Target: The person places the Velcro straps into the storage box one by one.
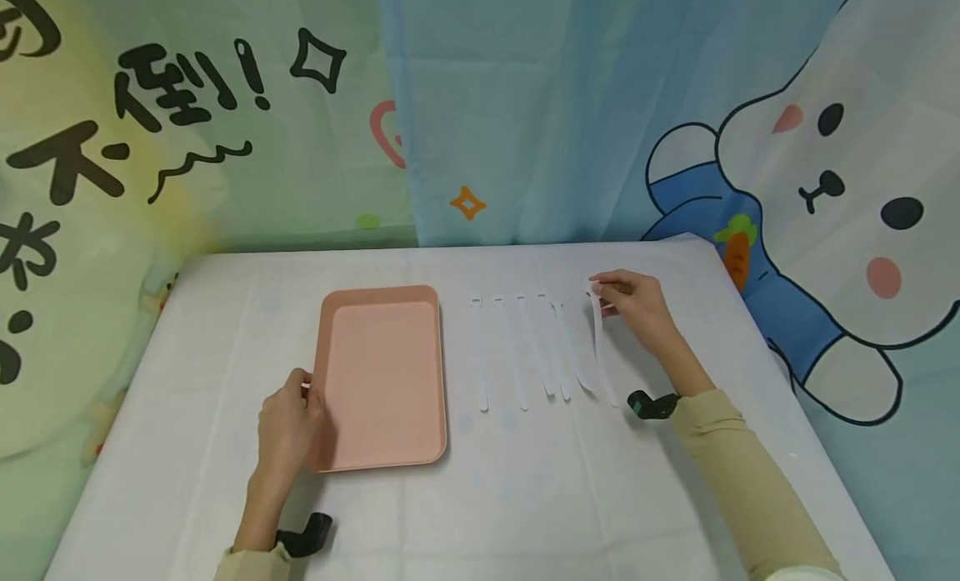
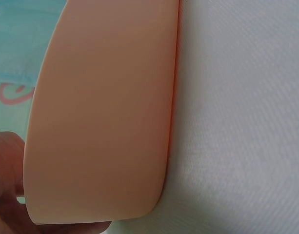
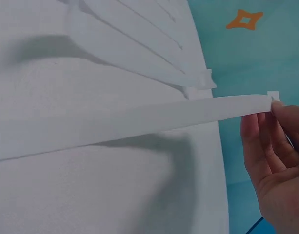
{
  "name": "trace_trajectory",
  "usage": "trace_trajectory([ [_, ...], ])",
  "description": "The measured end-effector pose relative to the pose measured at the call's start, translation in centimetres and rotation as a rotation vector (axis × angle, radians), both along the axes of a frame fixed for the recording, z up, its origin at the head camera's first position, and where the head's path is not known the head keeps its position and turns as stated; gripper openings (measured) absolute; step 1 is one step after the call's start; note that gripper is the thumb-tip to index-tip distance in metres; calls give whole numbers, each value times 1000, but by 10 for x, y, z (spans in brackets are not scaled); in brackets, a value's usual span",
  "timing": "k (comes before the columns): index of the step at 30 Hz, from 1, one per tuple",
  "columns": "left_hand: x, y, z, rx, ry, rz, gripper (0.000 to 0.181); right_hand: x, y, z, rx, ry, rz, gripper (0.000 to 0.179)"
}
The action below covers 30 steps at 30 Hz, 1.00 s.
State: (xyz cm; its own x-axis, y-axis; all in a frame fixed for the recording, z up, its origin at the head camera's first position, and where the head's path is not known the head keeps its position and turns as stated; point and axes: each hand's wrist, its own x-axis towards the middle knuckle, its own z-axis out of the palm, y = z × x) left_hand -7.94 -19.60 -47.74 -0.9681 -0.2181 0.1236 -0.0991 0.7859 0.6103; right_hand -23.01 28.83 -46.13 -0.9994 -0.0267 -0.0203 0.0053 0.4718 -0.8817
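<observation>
On the white table point(image 1: 517, 506), the pink tray point(image 1: 386, 377) lay left of the right hand point(image 1: 633, 306), its long sides running near to far, and the left hand point(image 1: 288, 423), much the nearer, gripped its left edge. Between tray and right hand, several white strips point(image 1: 536, 349) lay side by side, roughly along that same near-to-far line. Just right of them, the right hand, angled in from the near right, pinched a single strip point(image 1: 597, 335) by its far end between thumb and fingers, its length trailing back toward the person.
</observation>
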Motion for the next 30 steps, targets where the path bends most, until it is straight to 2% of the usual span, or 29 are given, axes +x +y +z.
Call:
trace_trajectory([
  [10,0,-1,0,8,-4,2,19,5,-1,19,7,43,0,39],
  [17,-1,-1,1,22,-29,4,22,7,-3,35,-59,65,-15,36],
  [30,-1,-5,1,62,-53,10,24,21,-30,66,-82,32,60,41],
])
